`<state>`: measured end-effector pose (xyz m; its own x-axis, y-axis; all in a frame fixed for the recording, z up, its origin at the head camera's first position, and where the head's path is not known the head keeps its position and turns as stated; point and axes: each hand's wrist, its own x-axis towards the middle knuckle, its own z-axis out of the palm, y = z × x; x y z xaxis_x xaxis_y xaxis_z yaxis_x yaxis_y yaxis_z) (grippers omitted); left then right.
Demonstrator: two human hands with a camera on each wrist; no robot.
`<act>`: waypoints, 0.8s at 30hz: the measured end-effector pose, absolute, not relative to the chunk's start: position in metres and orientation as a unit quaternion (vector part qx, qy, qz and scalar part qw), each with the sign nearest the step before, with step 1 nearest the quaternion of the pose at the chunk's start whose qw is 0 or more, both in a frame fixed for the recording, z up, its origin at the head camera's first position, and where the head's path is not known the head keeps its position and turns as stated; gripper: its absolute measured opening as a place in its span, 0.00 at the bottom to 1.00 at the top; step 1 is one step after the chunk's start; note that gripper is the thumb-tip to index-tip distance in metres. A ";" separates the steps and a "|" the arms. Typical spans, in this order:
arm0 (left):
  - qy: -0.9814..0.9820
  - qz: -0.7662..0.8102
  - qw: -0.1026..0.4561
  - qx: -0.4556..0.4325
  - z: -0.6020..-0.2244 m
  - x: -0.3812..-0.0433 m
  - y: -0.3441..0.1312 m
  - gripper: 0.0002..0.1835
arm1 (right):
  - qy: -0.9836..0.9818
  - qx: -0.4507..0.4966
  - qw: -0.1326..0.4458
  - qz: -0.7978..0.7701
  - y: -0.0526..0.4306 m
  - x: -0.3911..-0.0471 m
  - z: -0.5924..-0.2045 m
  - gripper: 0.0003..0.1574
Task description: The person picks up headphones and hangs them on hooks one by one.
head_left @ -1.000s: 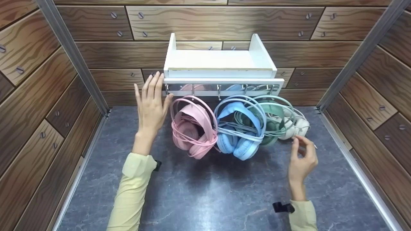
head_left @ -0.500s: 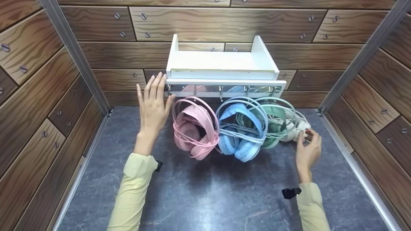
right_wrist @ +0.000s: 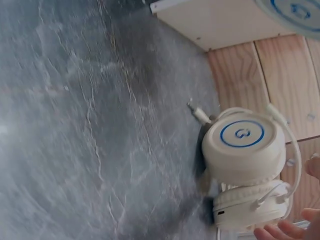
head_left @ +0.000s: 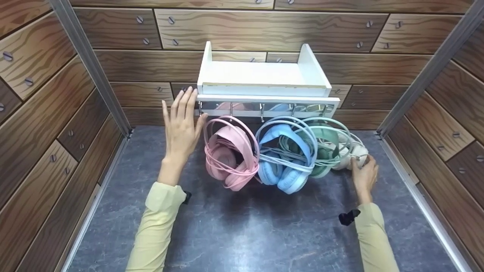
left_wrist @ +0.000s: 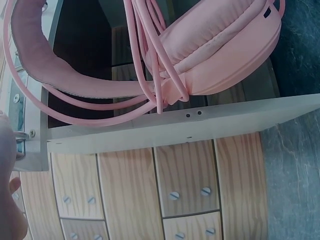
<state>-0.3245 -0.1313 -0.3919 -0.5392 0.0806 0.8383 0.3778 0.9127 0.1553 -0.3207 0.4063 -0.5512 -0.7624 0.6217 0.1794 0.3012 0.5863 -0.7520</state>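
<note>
My left hand [head_left: 179, 130] rests with extended fingers on the left end of a white hook rack [head_left: 272, 99]. Pink headphones [head_left: 239, 180], bundled in their cable, hang beside its thumb. Blue headphones [head_left: 292, 182] and green headphones [head_left: 326, 131] follow to the right, partly overlapping. White headphones [right_wrist: 243, 157] with a microphone boom are at the far right, partly hidden behind the green ones. My right hand [head_left: 365, 174] is at their ear cups. In the right wrist view its fingers [right_wrist: 280, 231] are spread apart from the thumb, beside the lower cup.
A white shelf [head_left: 253, 73] with raised sides tops the rack. Metal hooks [head_left: 261, 113] line its front bar. Wood-patterned walls [head_left: 272, 30] enclose the dark marbled tabletop [head_left: 245, 234] on three sides. The white headphones' plug [right_wrist: 197, 111] sticks out past a cup.
My right hand has moved forward and slightly right, from in front of the white headphones to their ear cups. The left hand has stayed at the rack's end. The view has shifted slightly.
</note>
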 end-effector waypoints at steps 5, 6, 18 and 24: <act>-0.864 -0.160 0.459 -0.134 -0.393 -0.325 -0.132 0.33 | -0.876 -0.264 0.162 0.369 0.415 -0.329 -0.560 0.46; -0.864 -0.160 0.458 -0.133 -0.393 -0.325 -0.132 0.33 | -0.878 -0.264 0.153 0.369 0.416 -0.330 -0.562 0.46; -0.867 -0.158 0.453 -0.132 -0.394 -0.325 -0.131 0.33 | -0.896 -0.262 0.123 0.337 0.428 -0.333 -0.569 0.43; -0.866 -0.156 0.457 -0.130 -0.393 -0.326 -0.131 0.33 | -0.902 -0.253 0.135 0.324 0.430 -0.332 -0.567 0.38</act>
<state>-0.3259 -0.1315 -0.3933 -0.5492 0.0824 0.8316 0.3667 0.9180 0.1512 -0.3318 0.4302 -0.5671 -0.8360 0.5430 0.0792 0.3680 0.6618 -0.6531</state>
